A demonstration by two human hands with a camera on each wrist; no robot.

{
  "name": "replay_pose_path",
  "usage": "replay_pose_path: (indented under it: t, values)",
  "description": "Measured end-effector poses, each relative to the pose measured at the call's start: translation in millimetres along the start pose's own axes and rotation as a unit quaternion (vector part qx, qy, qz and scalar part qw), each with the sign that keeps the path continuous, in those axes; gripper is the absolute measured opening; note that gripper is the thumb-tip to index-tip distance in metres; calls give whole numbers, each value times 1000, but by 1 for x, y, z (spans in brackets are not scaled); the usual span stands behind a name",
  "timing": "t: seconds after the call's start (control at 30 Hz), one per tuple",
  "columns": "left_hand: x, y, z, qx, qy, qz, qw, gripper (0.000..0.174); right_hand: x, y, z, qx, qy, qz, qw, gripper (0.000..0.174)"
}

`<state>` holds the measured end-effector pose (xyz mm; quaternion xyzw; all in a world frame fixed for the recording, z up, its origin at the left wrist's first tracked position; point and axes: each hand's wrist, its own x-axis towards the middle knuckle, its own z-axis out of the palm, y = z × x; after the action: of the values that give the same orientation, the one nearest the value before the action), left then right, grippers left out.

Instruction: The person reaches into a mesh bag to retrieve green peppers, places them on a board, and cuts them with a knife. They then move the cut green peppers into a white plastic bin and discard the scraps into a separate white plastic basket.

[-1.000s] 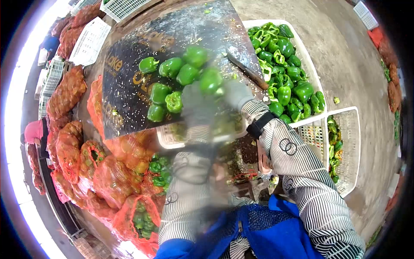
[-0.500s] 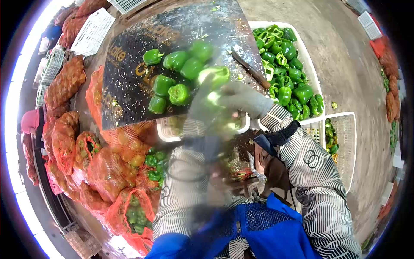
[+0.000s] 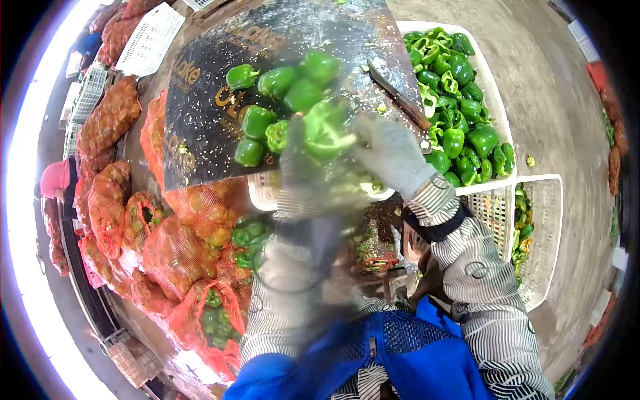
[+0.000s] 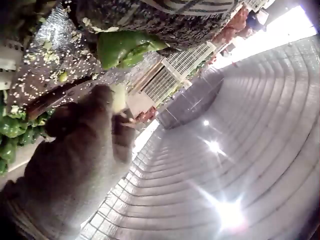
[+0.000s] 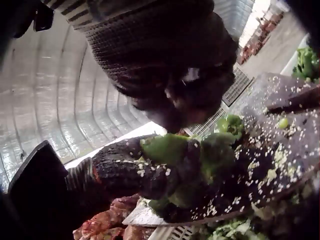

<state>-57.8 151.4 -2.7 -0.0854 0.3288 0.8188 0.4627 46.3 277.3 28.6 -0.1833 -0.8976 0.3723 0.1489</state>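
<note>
Head view, cut pepper: the cut pepper (image 3: 327,130), opened to show its pale inner ribs, is above the near edge of the dark counter (image 3: 200,143), between the two gloved hands.
Head view, left hand: the left hand (image 3: 293,160), partly blurred, grasps the cut pepper, thumb against its side.
Head view, right hand: the right hand (image 3: 397,153) is just beside the pepper's other side, fingertips toward it.
Head view, counter: a group of green peppers (image 3: 259,122) sits left of the cut pepper; a knife (image 3: 400,100) lies to the right among scattered seeds.
Head view, surroundings: a white crate (image 3: 502,127) of green peppers stands at right, red mesh sacks (image 3: 177,257) at left.
Left wrist view, pepper: the cut pepper hangs beneath the left hand, above the seed-strewn counter.
Left wrist view, right hand: a pale piece (image 4: 119,97) shows at its fingertips; whether they grip it cannot be told.
Left wrist view, background: a ribbed, curved roof (image 4: 260,145) with bright lights.
Right wrist view, hands: the right hand, in shadow, is above the left, whose seed-flecked fingers wrap the cut pepper.
</note>
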Motion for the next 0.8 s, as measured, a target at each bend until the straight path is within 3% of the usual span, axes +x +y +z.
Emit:
replay_pose_path:
  t: [0.07, 0.13, 0.17, 0.2, 0.23, 0.3, 0.33, 0.37, 0.4, 0.47, 0.5, 0.53, 0.57, 0.6, 0.63, 0.67, 0.7, 0.73, 0.77, 0.8]
  values:
    - [-4, -7, -1, 65, -8, 112, 992, 41, -8, 2, 1, -83, -39, -40, 995, 23]
    - [-26, -17, 5, 189, -134, 162, 959, 49, -5, -7, 7, -61, -60, -18, 996, 23]
    - [-17, -23, -8, 393, -120, 300, 861, 48, -3, -5, 16, -89, -81, -51, 992, 22]
    - [-7, -26, -18, 569, -99, 418, 701, 47, -2, -2, 22, -115, -99, -82, 985, 22]
    - [6, -26, -27, 568, -104, 418, 701, 47, -5, 0, 23, -95, -81, -108, 986, 17]
    - [26, -16, -20, 562, -227, 374, 702, 68, -3, 1, 22, -77, -73, -118, 987, 16]
    - [22, -19, -22, 560, -229, 374, 703, 68, -3, 1, 23, -56, -71, -128, 988, 15]
    - [5, -20, -13, 428, -165, 287, 841, 60, -2, 9, 32, -42, -43, -139, 988, 18]
    - [-7, -19, -3, 276, -93, 187, 938, 54, -4, 5, 27, -42, -43, -137, 989, 18]
    - [-8, -9, -4, 307, -94, 205, 925, 53, -5, -5, 10, 224, -23, -71, 972, 13]
    - [-2, -10, -18, 291, -111, 242, 919, 55, -2, -3, -4, 157, -137, -4, 978, 22]
    - [6, -11, -36, 273, -129, 278, 912, 57, -3, 7, -3, 156, -136, -9, 978, 22]
    - [15, -2, -36, 539, -38, 371, 755, 63, -4, 9, -2, 121, -144, -19, 982, 28]
    - [7, -9, -36, 429, -69, 322, 841, 70, -5, 12, -3, 84, -148, -25, 985, 33]
    - [9, -10, -41, 513, -56, 364, 775, 63, -3, 14, -4, 101, -206, 118, 966, 56]
    - [13, -13, -45, 589, -45, 402, 700, 56, 1, 20, 9, 100, -197, 124, 967, 56]
    - [0, -12, -24, 691, -6, 376, 618, 52, 4, 35, 29, 130, -204, 115, 964, 65]
    - [1, -19, -26, 688, -24, 373, 622, 52, 5, 43, 37, 158, -207, 108, 960, 75]
    - [6, -26, -29, 495, -15, 267, 827, 56, 6, 28, 23, 274, -192, 191, 923, 79]
    - [11, -35, -28, 262, 0, 126, 957, 60, 3, 13, 7, 387, -170, 264, 867, 83]
